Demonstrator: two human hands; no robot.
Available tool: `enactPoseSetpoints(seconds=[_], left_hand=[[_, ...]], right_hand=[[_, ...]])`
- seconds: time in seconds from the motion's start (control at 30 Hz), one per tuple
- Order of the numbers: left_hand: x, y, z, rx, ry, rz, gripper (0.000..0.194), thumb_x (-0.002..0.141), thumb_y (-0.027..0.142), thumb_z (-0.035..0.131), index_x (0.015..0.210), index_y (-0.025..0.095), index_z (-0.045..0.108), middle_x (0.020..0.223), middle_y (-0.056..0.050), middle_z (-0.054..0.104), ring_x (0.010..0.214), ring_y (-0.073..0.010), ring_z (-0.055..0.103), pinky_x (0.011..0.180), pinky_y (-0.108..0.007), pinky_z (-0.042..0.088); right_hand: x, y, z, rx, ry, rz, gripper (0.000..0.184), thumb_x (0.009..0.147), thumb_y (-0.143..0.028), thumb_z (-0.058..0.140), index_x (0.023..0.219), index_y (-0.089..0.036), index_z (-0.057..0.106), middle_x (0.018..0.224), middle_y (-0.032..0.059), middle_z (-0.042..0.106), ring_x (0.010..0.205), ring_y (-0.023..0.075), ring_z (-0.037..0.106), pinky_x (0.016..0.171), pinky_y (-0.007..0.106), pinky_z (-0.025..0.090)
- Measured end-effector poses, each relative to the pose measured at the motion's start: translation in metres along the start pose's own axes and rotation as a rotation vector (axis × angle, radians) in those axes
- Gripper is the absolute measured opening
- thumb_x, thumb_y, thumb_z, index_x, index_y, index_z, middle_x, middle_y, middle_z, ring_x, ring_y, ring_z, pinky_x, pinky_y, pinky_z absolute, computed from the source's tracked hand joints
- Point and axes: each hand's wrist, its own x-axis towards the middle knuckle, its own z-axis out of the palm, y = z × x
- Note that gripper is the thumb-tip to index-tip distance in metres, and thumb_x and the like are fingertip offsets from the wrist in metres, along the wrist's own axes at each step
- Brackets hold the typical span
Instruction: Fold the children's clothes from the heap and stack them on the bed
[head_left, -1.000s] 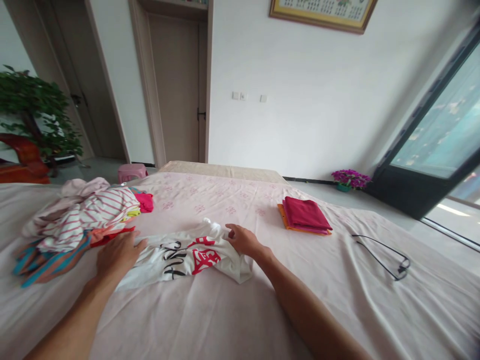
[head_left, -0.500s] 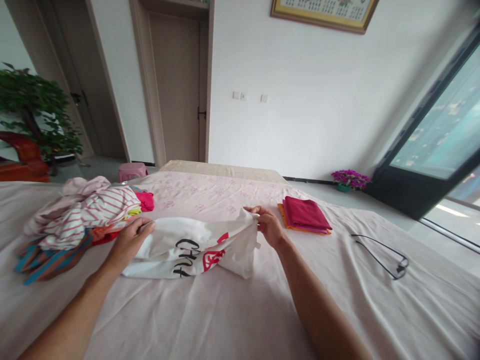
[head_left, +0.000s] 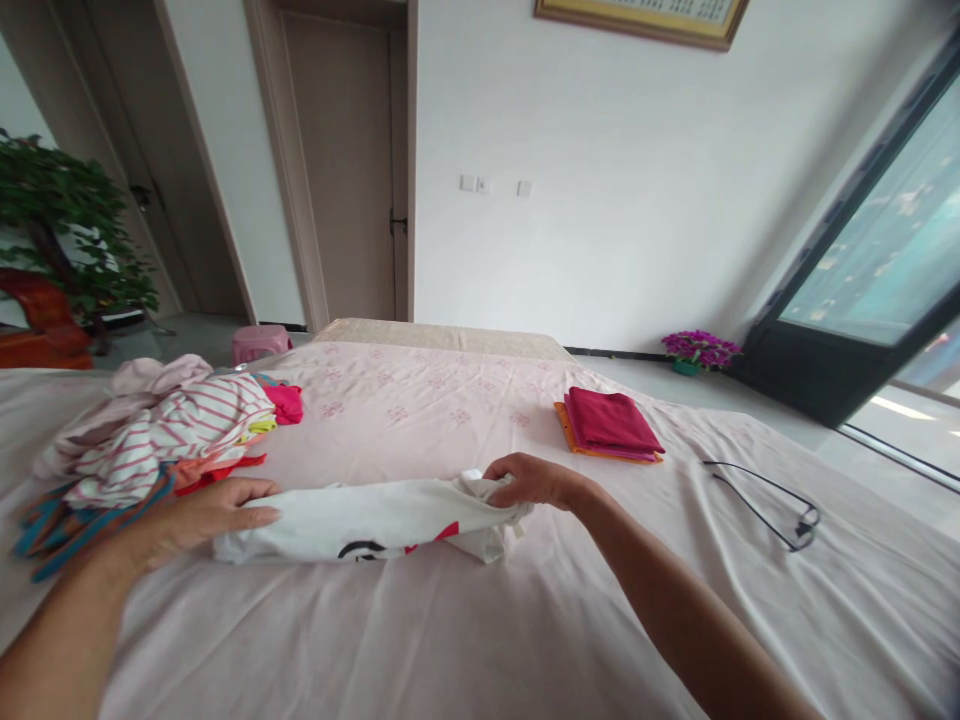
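A white shirt (head_left: 375,508) with black lettering and a red print lies in a long folded strip across the bed in front of me. Its left end is between the fingers and thumb of my left hand (head_left: 206,515). At the other end my right hand (head_left: 529,482) pinches the bunched cloth. Much of the print is folded out of sight. Just beyond my left hand sits a rumpled heap of clothes (head_left: 187,425), with a striped piece on top. Farther off on the right, a folded stack of red and orange cloth (head_left: 613,420) lies flat.
Black-framed glasses (head_left: 802,525) rest on the pale pink sheet (head_left: 420,640) at the right. Past the bed stand a pink stool (head_left: 261,342), a leafy plant (head_left: 67,220) and a pot of purple flowers (head_left: 697,348).
Both hands have come down and nearer, and the left has shifted left. The shirt's raised edge has folded over toward me, making a narrower strip that covers most of the lettering.
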Motion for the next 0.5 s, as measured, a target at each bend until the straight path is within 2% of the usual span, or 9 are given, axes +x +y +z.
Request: enactPoseSetpoints(seconds=[0.1,0.2,0.27,0.3,0.37,0.43,0.5], left_hand=[[-0.002,0.006,-0.015,-0.172,-0.279,-0.025,0.047,0.075,0.061,0.063,0.093,0.018,0.069,0.085,0.001,0.069,0.078,-0.0188,0.062,0.067,-0.024,0.049],[0.015,0.013,-0.019,-0.247,-0.318,-0.026,0.044,0.075,0.059,0.066,0.094,0.019,0.066,0.089,0.001,0.068,0.082,-0.0181,0.062,0.069,-0.023,0.049],[0.038,0.016,-0.019,-0.266,-0.314,-0.066,0.046,0.070,0.059,0.072,0.094,0.019,0.065,0.091,-0.001,0.069,0.084,-0.0197,0.064,0.070,-0.024,0.050],[0.053,0.019,-0.019,-0.267,-0.256,-0.076,0.049,0.068,0.059,0.074,0.094,0.018,0.065,0.091,-0.002,0.070,0.083,-0.0201,0.065,0.070,-0.025,0.050],[0.087,0.029,-0.025,-0.243,-0.003,-0.034,0.052,0.067,0.058,0.074,0.096,0.016,0.065,0.087,-0.002,0.070,0.079,-0.0187,0.063,0.068,-0.025,0.049],[0.118,0.051,-0.040,-0.173,0.354,0.077,0.049,0.076,0.054,0.068,0.102,0.012,0.065,0.080,0.001,0.067,0.072,-0.0144,0.057,0.064,-0.023,0.044],[0.141,0.083,-0.063,-0.068,0.719,0.175,0.044,0.082,0.048,0.063,0.105,0.010,0.066,0.077,0.003,0.064,0.070,-0.0107,0.051,0.063,-0.021,0.039]], right_hand=[[-0.018,-0.006,-0.014,0.202,-0.072,-0.151,0.028,0.068,-0.035,0.077,0.089,-0.018,0.069,0.079,-0.0011,0.065,0.069,0.0119,0.057,0.062,0.021,0.043],[-0.010,0.002,-0.027,0.335,-0.147,-0.173,0.036,0.066,-0.040,0.080,0.088,-0.016,0.065,0.079,0.0008,0.065,0.069,0.0129,0.058,0.064,0.024,0.044],[0.013,0.012,-0.038,0.270,-0.016,-0.137,0.034,0.065,-0.039,0.079,0.084,-0.016,0.063,0.075,0.0002,0.063,0.066,0.0129,0.056,0.063,0.024,0.043],[0.029,0.014,-0.045,0.193,0.122,-0.132,0.029,0.065,-0.037,0.077,0.080,-0.016,0.063,0.071,-0.0009,0.061,0.064,0.0124,0.054,0.061,0.024,0.041],[0.060,0.010,-0.066,-0.028,0.478,-0.140,0.020,0.065,-0.031,0.073,0.072,-0.017,0.061,0.065,-0.0031,0.056,0.063,0.0120,0.050,0.060,0.024,0.037],[0.086,-0.011,-0.093,-0.138,0.813,-0.194,0.014,0.069,-0.030,0.067,0.074,-0.018,0.062,0.066,-0.0034,0.056,0.064,0.0129,0.049,0.061,0.024,0.036],[0.099,-0.046,-0.122,-0.114,1.112,-0.353,0.016,0.074,-0.033,0.063,0.080,-0.018,0.062,0.070,-0.0031,0.057,0.066,0.0135,0.049,0.062,0.025,0.037]])
